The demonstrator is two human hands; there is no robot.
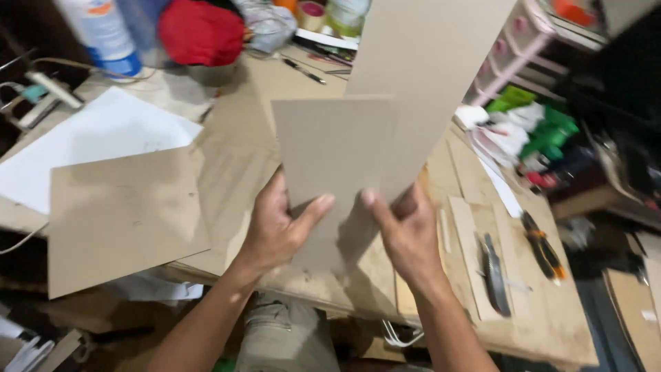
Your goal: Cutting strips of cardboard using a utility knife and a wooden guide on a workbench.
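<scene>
The short board (pixel 335 155) is a plain grey-brown with no pattern, and the long board (pixel 427 76) behind it is the same dull grey-brown. The cardboard sheet (pixel 124 217) lying flat is a warmer tan, and the worktable (pixel 237 148) under it is pale brown wood. The paper sheet (pixel 96 141) is white. The bundle of cloth (pixel 201 31) is bright red. The bottle (pixel 103 34) is white with a blue band. The pliers (pixel 544 246) have black and orange handles. The green things (pixel 544 127) beside the white cloth are perhaps plastic bags, too blurred to tell.
</scene>
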